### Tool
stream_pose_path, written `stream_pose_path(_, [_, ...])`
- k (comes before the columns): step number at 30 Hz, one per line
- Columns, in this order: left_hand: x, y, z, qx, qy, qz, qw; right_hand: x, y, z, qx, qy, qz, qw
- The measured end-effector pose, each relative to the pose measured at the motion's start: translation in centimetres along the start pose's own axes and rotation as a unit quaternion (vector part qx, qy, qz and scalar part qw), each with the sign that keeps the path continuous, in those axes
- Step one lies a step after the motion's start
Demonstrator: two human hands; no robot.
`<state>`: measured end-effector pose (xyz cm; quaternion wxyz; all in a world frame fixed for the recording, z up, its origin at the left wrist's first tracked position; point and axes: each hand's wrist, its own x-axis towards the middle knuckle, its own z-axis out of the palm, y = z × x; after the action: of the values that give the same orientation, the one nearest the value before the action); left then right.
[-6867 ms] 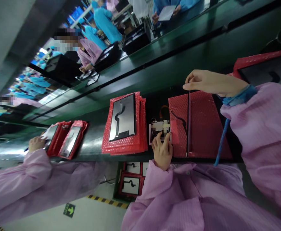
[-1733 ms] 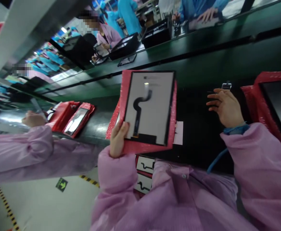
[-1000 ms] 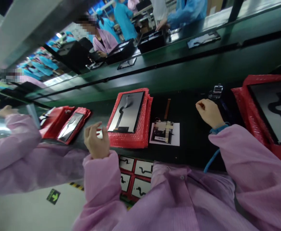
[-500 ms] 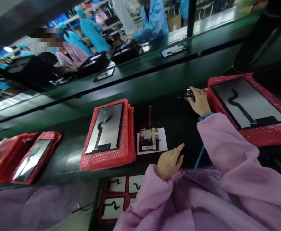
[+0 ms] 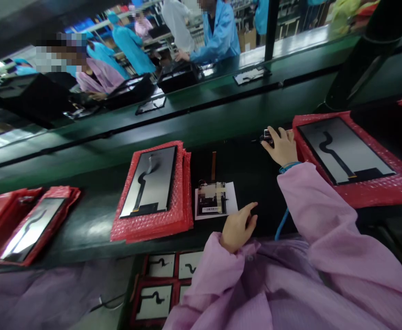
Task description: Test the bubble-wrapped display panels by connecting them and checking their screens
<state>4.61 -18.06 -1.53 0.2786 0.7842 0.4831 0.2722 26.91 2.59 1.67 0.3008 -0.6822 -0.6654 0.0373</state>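
Observation:
My right hand [image 5: 281, 147] reaches to the back of the bench, its thumb and index finger around a small shiny metal object [image 5: 266, 135] whose kind I cannot make out. A blue coiled wrist strap [image 5: 289, 167] circles that wrist. Near the front edge, my left hand [image 5: 238, 228] is empty, index finger stretched out and thumb apart. Just left of it, a small circuit board [image 5: 212, 199] with tape and a barcode label lies on a white sheet [image 5: 232, 198]. An orange-brown flex cable [image 5: 214, 166] extends from the board toward the back.
Display panels with black flex cables lie on red bubble-wrap sleeves: one panel [image 5: 149, 183] left, another panel [image 5: 345, 151] right. Further left is a third panel [image 5: 32, 229]. Below the bench edge, a tray holds several panels [image 5: 154, 300]. Co-workers [image 5: 218, 32] work across the line.
The camera view has shifted slightly. My right hand stays at the metal object, its fingers a little more spread. My left hand keeps almost the same pose.

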Motion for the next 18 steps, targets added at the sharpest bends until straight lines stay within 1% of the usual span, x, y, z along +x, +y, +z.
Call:
stream_pose_path(3, [0.0, -0.1, 0.0, -0.023, 0.001, -0.004, 1.000, -1.3, -0.2, -1.0, 0.007, 0.029, -0.011, 0.999])
stream_pose_path(5, [0.0, -0.2, 0.0, -0.030, 0.003, -0.005, 1.000, -3.4, -0.3, -2.3, 0.009, 0.057, -0.026, 0.998])
stream_pose_path(8, [0.1, -0.2, -0.1, -0.038, 0.004, -0.002, 0.999, -8.3, -0.2, -4.6, -0.009, 0.077, -0.034, 0.996])
stream_pose_path(10, [0.0, -0.1, -0.1, -0.038, 0.003, 0.002, 0.999, -12.1, 0.4, -6.0, -0.050, 0.094, -0.016, 0.994])
stream_pose_path(12, [-0.1, 0.0, -0.1, -0.032, 0.000, 0.001, 0.999, -15.5, 1.5, -7.4, -0.103, 0.120, 0.033, 0.987])
stream_pose_path(14, [-0.1, 0.2, -0.1, -0.021, 0.000, -0.007, 1.000, -18.0, 3.2, -8.6, -0.127, 0.142, 0.079, 0.978])
stream_pose_path(16, [0.1, 0.6, 0.2, -0.015, 0.004, -0.021, 1.000, -19.5, 5.0, -9.5, -0.122, 0.154, 0.106, 0.975])
stream_pose_path(18, [0.6, 1.3, 0.5, -0.024, 0.004, -0.040, 0.999, -20.1, 6.5, -10.1, -0.109, 0.146, 0.099, 0.978])
